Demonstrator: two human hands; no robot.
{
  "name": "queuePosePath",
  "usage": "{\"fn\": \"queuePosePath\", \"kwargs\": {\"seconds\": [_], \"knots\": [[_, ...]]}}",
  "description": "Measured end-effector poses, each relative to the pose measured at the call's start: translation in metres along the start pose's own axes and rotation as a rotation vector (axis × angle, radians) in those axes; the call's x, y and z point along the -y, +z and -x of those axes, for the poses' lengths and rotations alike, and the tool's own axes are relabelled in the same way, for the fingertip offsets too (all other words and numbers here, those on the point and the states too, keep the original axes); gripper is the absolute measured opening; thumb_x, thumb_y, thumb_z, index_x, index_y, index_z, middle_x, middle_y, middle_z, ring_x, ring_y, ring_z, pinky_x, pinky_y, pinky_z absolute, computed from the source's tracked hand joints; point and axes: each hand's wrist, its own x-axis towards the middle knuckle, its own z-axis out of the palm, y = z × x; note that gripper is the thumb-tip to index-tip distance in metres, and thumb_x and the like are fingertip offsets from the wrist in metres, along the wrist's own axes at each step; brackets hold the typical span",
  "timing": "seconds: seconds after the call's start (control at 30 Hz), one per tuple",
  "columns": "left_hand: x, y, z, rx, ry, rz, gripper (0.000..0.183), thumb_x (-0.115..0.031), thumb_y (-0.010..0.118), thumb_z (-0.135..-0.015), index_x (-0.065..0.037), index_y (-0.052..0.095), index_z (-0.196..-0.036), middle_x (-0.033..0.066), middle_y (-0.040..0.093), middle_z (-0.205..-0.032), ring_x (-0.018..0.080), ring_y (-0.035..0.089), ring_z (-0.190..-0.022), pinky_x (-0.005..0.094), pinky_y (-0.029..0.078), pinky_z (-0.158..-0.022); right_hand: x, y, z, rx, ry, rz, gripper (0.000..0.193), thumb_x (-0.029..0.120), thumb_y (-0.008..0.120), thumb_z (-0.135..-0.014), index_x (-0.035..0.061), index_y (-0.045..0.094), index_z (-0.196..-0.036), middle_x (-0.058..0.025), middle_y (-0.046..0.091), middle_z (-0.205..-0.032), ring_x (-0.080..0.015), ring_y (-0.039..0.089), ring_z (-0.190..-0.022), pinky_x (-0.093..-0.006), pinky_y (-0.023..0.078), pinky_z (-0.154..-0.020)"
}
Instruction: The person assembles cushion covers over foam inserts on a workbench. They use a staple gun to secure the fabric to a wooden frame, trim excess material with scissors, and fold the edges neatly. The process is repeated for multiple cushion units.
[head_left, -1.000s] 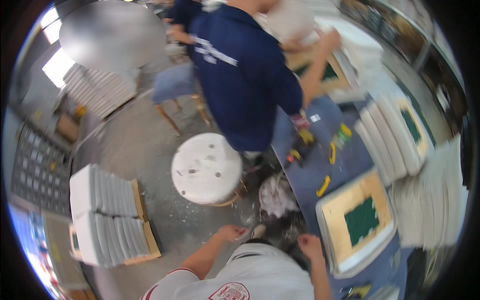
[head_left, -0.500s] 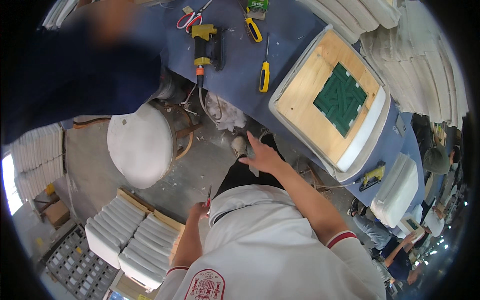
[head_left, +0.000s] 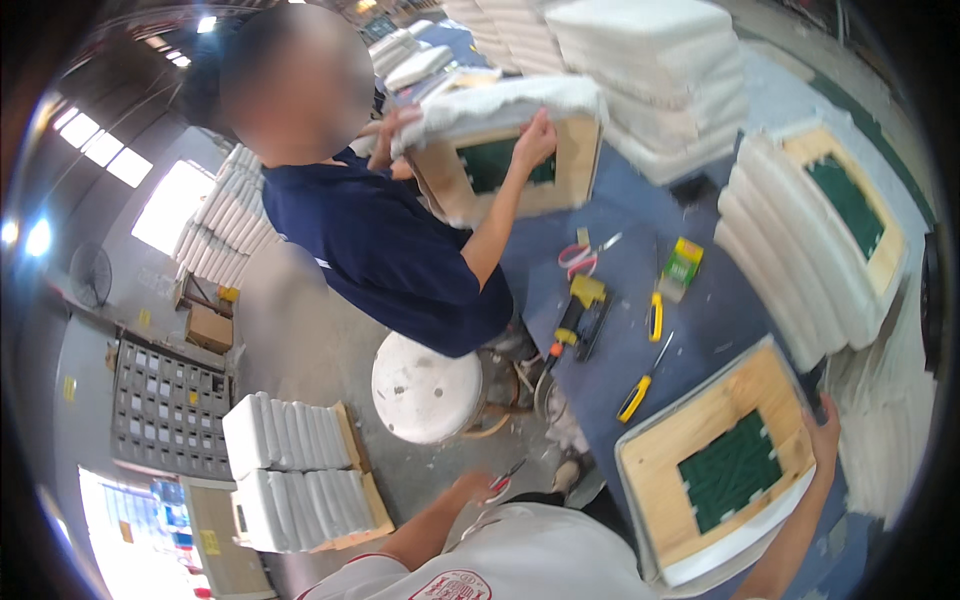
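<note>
My left hand is low beside the table's edge, closed on small red-handled scissors. My right hand grips the far right edge of a seat panel, a pale wooden frame with green webbing and white padding underneath, lying on the blue table. My white shirt hides both upper arms.
A person in a navy shirt holds another wooden seat frame at the table's far end. A yellow staple gun, yellow-handled screwdrivers and red scissors lie on the table. A white stool and stacked white cushions stand on the floor.
The view has swung upward. My right hand has gone from reaching down near the floor to the right edge of the seat panel. My left hand now shows red-handled scissors.
</note>
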Motion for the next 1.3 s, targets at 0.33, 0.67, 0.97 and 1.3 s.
{"fn": "queuePosePath", "kwargs": {"seconds": [0.33,0.67,0.97,1.3], "knots": [[-0.003,0.055,0.029,-0.285,-0.063,0.419,0.033,-0.035,0.057,-0.096,-0.010,0.076,-0.107,0.0112,0.080,-0.086,0.0232,0.080,-0.077,0.0401,0.061,-0.066,0.044,-0.002,-0.051,0.733,0.510,0.305,0.098,0.055,0.096,-0.077,0.0047,0.061,-0.153,-0.0183,0.075,-0.134,-0.0306,0.068,-0.126,-0.0445,0.053,-0.109],[0.029,-0.036,-0.073,-0.125,0.083,0.094,0.036,-0.033,0.060,-0.097,-0.009,0.078,-0.116,0.0127,0.083,-0.099,0.0273,0.080,-0.083,0.0438,0.062,-0.069,0.217,-0.114,0.179,0.396,0.022,0.602,0.103,0.071,0.091,-0.070,0.0013,0.065,-0.141,-0.0221,0.076,-0.124,-0.0352,0.074,-0.113,-0.0492,0.056,-0.101],[-0.081,-0.109,-0.134,-0.241,0.624,-0.254,0.038,-0.032,0.059,-0.100,-0.005,0.076,-0.120,0.0156,0.081,-0.106,0.0294,0.079,-0.089,0.0451,0.062,-0.073,0.405,-0.049,0.418,-0.188,0.047,0.475,0.078,0.048,0.097,-0.064,0.0065,0.060,-0.118,-0.0203,0.075,-0.097,-0.0452,0.074,-0.096,-0.0528,0.058,-0.081],[-0.077,-0.089,-0.095,-0.470,0.837,-0.273,0.040,-0.032,0.058,-0.103,-0.001,0.073,-0.125,0.0187,0.080,-0.113,0.0318,0.079,-0.095,0.0466,0.063,-0.077,0.252,0.021,0.507,-1.247,0.351,-0.875,0.096,0.039,0.100,-0.077,-0.0008,0.054,-0.150,-0.0154,0.073,-0.129,-0.0220,0.072,-0.116,-0.0385,0.059,-0.098]]}}
